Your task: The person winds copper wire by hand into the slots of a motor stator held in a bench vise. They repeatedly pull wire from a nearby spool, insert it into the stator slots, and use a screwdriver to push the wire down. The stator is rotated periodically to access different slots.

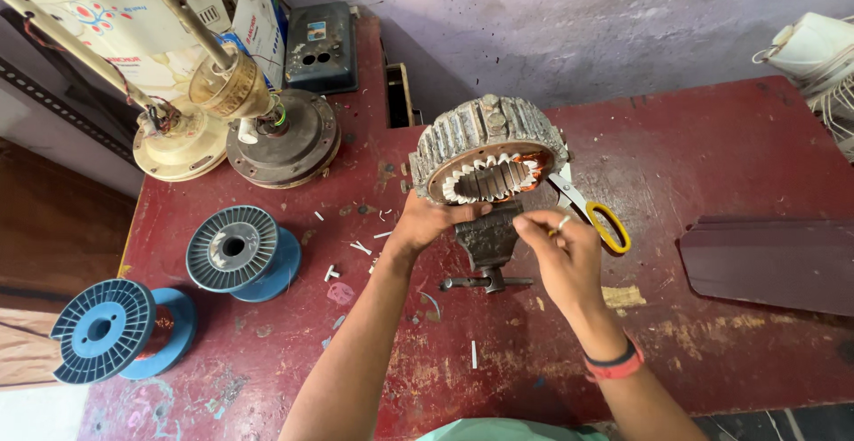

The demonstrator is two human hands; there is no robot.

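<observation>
Both hands (427,223) (560,254) raised, fingers pinched.

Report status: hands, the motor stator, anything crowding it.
Left hand grips stator at its lower rim. Right hand pinched just below it. Scissors lie close behind the right hand.

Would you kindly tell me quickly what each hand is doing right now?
Left hand: grip closed on the lower rim of the motor stator.
Right hand: fingertips pinched together; whether they hold anything cannot be told.
</observation>
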